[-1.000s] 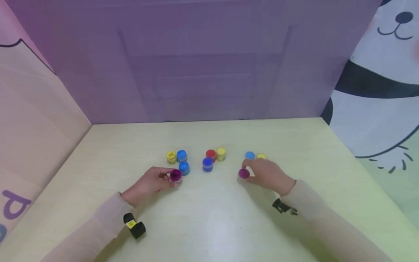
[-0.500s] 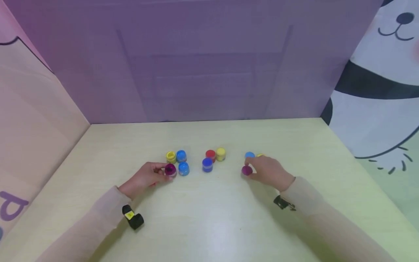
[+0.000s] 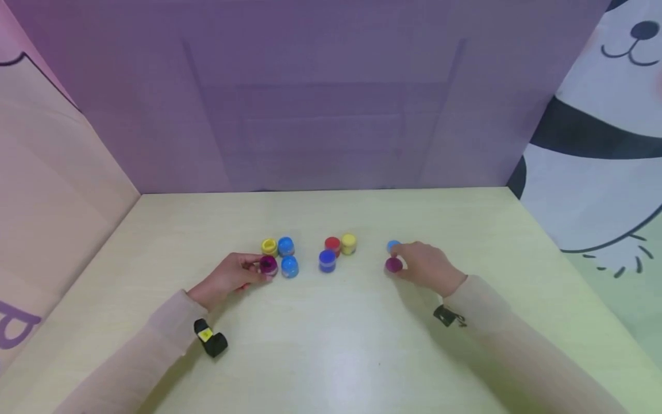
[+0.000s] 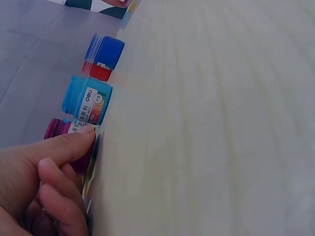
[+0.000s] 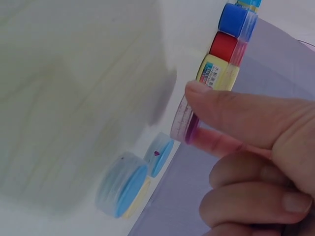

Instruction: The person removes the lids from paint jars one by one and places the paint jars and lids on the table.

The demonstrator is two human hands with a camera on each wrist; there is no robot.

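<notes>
My left hand (image 3: pixel 227 275) grips a magenta paint jar (image 3: pixel 268 265) without its lid, thumb along its label in the left wrist view. The jar stands beside a light blue paint jar (image 3: pixel 289 267), in front of an uncapped yellow jar (image 3: pixel 269 247); another light blue jar (image 3: pixel 286 246) is behind. Over at the right, my right hand (image 3: pixel 428 269) pinches a magenta lid (image 3: pixel 394 265) between thumb and index finger, the other fingers curled. A light blue lid (image 3: pixel 393 246) lies just behind it. In the right wrist view, light blue lids (image 5: pixel 130 191) and part of a yellow one (image 5: pixel 139 199) show.
Between the hands stand three capped paint jars: dark blue (image 3: pixel 327 261), red (image 3: pixel 333 246) and yellow (image 3: pixel 349 244). A purple panel (image 3: pixel 320 138) rises at the back edge of the pale table (image 3: pixel 331 345). Printed panels flank both sides.
My left hand has carried the magenta jar leftward and back, to beside the front light blue jar. The right hand has shifted the magenta lid slightly right and back, covering the yellow lid from the head view.
</notes>
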